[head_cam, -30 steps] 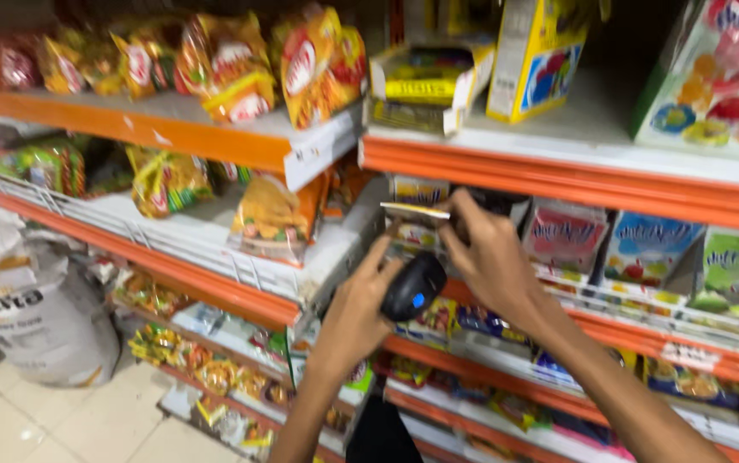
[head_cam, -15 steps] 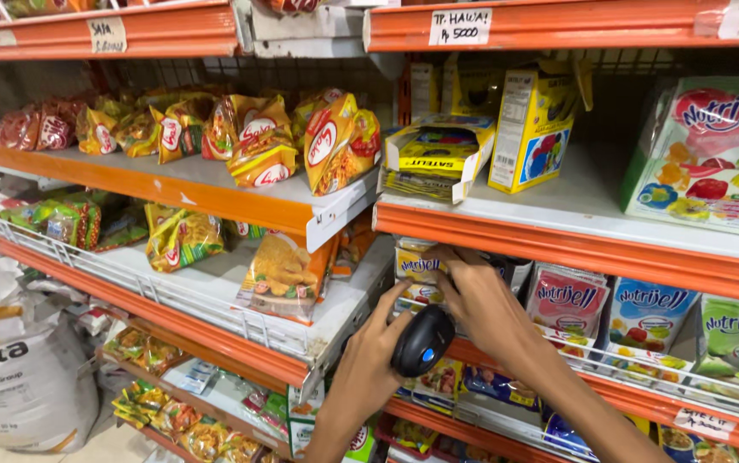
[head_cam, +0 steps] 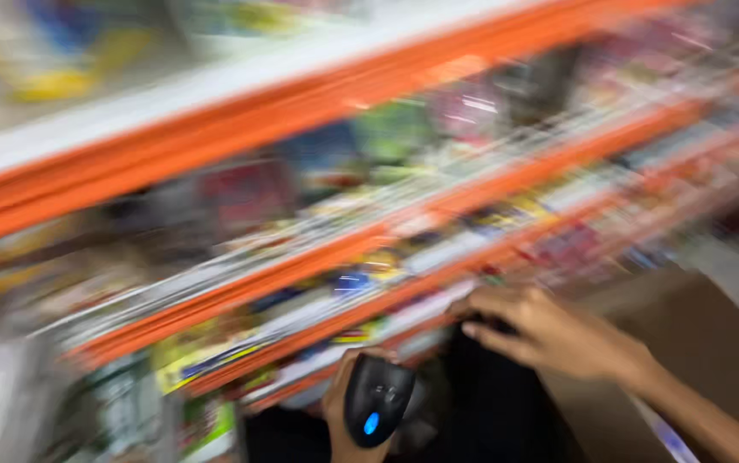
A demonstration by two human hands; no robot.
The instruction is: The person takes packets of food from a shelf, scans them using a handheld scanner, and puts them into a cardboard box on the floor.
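Note:
The view is heavily blurred by motion. My left hand [head_cam: 339, 411] is at the bottom centre, gripping a black handheld scanner [head_cam: 376, 399] with a small blue light on it. My right hand [head_cam: 549, 334] reaches in from the lower right, palm down. Its fingertips rest on something dark at the edge of a low orange shelf [head_cam: 404, 296]. Whether those fingers grip anything is lost in the blur.
Orange-edged store shelves [head_cam: 241, 129] run slantwise across the view, stacked with blurred colourful packets. A brown cardboard box [head_cam: 695, 334] sits at the lower right beside my right forearm. A dark mass lies below my hands.
The view has swung down and tilted, now blurred. My right hand has dropped from the boxes on the middle shelf to a lower shelf edge. My left hand still holds the scanner.

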